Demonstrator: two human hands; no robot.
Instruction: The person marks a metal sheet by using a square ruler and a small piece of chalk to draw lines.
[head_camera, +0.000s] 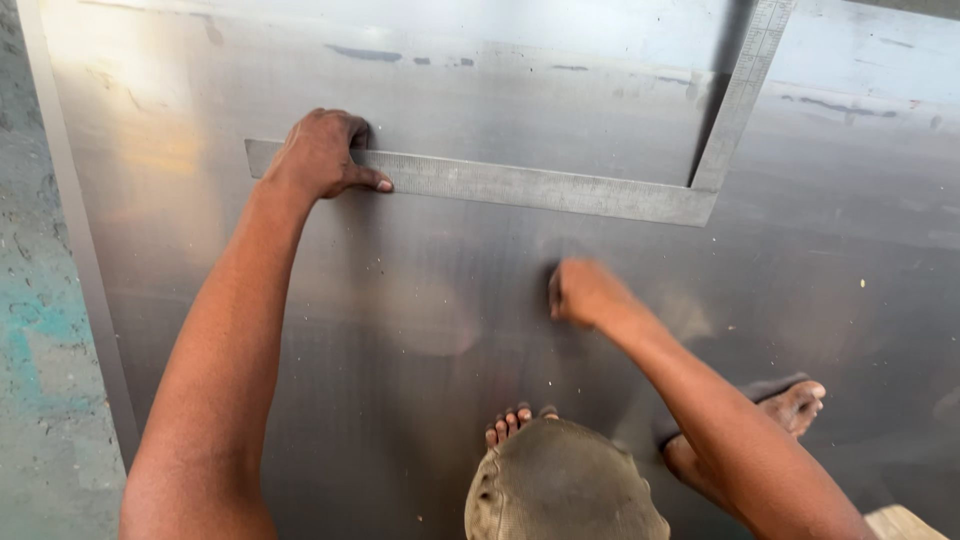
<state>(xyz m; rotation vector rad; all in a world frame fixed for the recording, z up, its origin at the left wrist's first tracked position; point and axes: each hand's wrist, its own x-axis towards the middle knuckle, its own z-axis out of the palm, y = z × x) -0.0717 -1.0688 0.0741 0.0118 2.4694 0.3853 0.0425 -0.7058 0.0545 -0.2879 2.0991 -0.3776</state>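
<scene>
Concrete floor (40, 330) at far left, metal sheet (420, 300) lying on it. Left hand (320, 155) pressed flat on the long arm of the steel square (520, 187), near its left end — fingers curled over the far edge, thumb along the near edge. Square's short arm runs up at the right. Right hand (585, 292) blurred, closed loosely, just below the long arm, on the sheet — can't tell what it holds. Bare feet on the sheet below.

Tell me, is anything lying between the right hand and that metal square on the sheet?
Nothing visible does. Only bare metal sheet lies between the blurred right hand and the steel square. The left hand already presses on the square's far end.
</scene>
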